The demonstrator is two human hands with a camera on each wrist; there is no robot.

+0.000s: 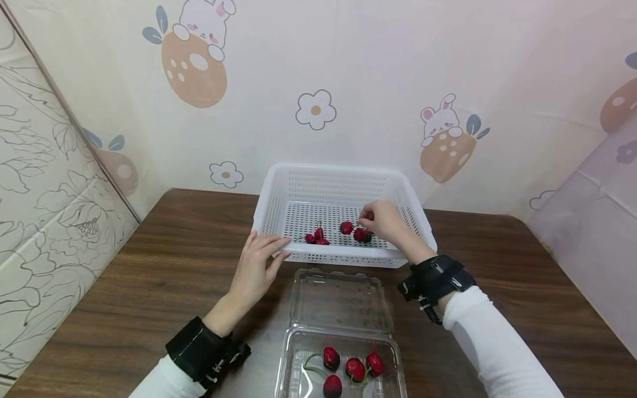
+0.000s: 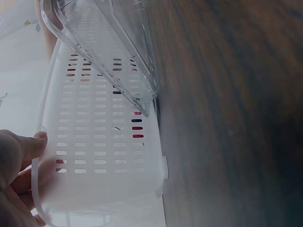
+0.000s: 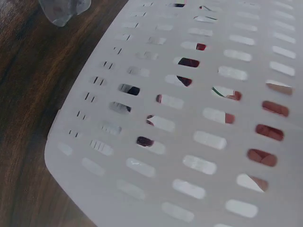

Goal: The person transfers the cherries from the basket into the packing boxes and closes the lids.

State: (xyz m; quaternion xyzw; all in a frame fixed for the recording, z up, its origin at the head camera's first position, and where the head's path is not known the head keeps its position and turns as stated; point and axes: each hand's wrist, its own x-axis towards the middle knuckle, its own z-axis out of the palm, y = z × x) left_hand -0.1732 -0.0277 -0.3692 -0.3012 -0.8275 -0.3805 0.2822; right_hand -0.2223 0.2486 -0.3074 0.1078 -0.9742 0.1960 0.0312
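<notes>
1. Centrally, one white basket point(image 1: 343, 252), slotted on floor and walls, standing towards the back of the brown table point(image 1: 164, 287), near the printed wall covering point(image 1: 368, 72). Long side turned to the person, probably for easy reach over the front rim.
2. Inside the basket, cherries point(image 1: 346, 227) in two loose groups: three towards the left front, three more towards the right front, beneath the right hand.
3. One left hand point(image 1: 257, 260), at the basket's left front corner. Thumb to the outside, fingers over the rim, gap only as wide as the rim between; a light grip, presumably to steady the basket.
4. One right hand point(image 1: 385, 221), reaching down over the front rim. Fingers curled, thumb and forefinger tips close together just above the right group, seemingly for fine picking at stem level. Holding a stem or not: cannot tell, even through the slots in the right wrist view.
5. One clear container point(image 1: 286, 359), in front of the basket, nearer the person. Lid point(image 1: 340, 301) folded back towards the basket, likely to keep the tray uncovered and within short reach.
6. In the container's tray, four cherries point(image 1: 332, 386) with green stems, two at left, two at right.
7. Two black wristbands point(image 1: 440, 279), one per forearm, over white sleeves point(image 1: 492, 337).
</notes>
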